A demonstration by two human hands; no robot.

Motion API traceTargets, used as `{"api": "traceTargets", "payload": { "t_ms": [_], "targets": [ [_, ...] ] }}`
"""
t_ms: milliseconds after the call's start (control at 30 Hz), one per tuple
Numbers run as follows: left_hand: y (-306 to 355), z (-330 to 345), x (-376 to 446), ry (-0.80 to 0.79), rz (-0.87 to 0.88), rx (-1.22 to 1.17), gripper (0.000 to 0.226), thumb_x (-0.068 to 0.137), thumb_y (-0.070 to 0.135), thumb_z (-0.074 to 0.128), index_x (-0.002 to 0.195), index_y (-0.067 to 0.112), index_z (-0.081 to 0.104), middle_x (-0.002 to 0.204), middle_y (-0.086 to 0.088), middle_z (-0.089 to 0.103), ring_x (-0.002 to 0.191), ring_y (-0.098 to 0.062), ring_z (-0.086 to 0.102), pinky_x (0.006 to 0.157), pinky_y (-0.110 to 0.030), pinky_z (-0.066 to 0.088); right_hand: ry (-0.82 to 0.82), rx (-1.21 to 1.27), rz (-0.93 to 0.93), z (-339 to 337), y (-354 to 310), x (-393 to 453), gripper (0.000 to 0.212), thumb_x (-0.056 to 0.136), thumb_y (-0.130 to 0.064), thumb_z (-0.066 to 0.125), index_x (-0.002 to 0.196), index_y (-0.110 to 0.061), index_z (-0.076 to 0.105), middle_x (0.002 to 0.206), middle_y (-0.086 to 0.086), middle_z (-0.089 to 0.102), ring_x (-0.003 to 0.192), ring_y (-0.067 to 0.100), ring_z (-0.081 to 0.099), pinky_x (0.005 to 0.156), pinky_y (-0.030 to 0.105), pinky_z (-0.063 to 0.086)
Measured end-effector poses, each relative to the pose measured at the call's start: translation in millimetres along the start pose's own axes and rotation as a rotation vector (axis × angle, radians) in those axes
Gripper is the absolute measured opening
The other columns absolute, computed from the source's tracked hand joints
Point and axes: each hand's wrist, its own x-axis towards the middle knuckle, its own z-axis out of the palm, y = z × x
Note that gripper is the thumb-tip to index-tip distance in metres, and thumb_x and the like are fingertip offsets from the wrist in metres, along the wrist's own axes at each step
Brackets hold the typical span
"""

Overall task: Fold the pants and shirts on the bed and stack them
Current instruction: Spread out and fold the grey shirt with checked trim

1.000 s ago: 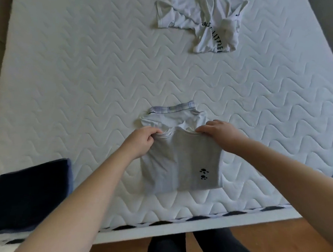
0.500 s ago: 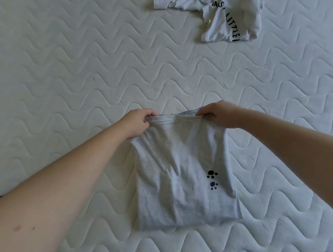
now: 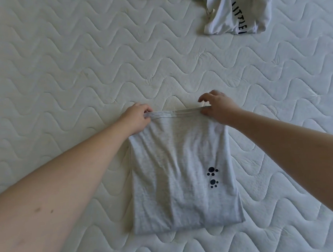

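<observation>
Fingers (image 3: 148, 109) on grey shirt (image 3: 181, 175); "LITTLE" on white shirt (image 3: 240, 14)

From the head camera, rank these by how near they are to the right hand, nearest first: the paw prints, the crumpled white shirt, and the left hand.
From the right hand:
1. Left hand, just across the grey shirt's far edge, which both hands pinch.
2. Paw prints, on the shirt's right side, toward the person.
3. Crumpled white shirt, far side of the mattress, at the frame's top.

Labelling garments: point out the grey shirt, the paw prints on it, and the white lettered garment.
grey shirt (image 3: 175, 164), head view, middle of the folded panel.
paw prints (image 3: 213, 177), head view, between the two dark prints.
white lettered garment (image 3: 252, 9), head view, crumpled centre.
</observation>
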Motion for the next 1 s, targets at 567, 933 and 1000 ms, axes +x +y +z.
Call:
{"api": "traceTargets", "payload": {
  "t_ms": [567,933,1000],
  "targets": [
    [-24.4,-9.1,-3.3,0.242,-0.093,-0.319,0.012,0.082,0.018,0.077,0.089,0.018,0.066,0.084,0.004,0.067,0.073,-0.006,0.059,0.067,-0.016,0.042,0.058,0.204,0.075,16.2,7.5,1.6,0.037,0.081,-0.033,0.078,0.112,-0.024,0.061,0.11,-0.001,0.063,0.103,0.021,0.059,0.08,0.033,0.048],
    [-59.0,48.6,-73.5,0.227,-0.439,-0.676,0.037,0.078,0.038,0.079,0.105,0.02,0.061,0.097,0.004,0.068,0.089,-0.014,0.064,0.082,-0.032,0.05,0.135,0.668,0.613,51.4,27.2,-76.3,0.07,0.082,-0.052,0.072,0.138,-0.017,0.046,0.116,-0.001,0.062,0.091,0.014,0.059,0.071,0.029,0.049],
    [-59.2,54.0,-75.5,0.266,-0.433,-0.62,0.028,0.083,0.034,0.075,0.101,0.016,0.064,0.098,-0.004,0.07,0.091,-0.024,0.066,0.086,-0.039,0.052,0.102,0.741,0.593,56.0,25.9,-79.9,0.063,0.082,-0.05,0.074,0.132,-0.019,0.05,0.101,-0.009,0.062,0.082,0.007,0.059,0.062,0.024,0.046]
  ]
}}
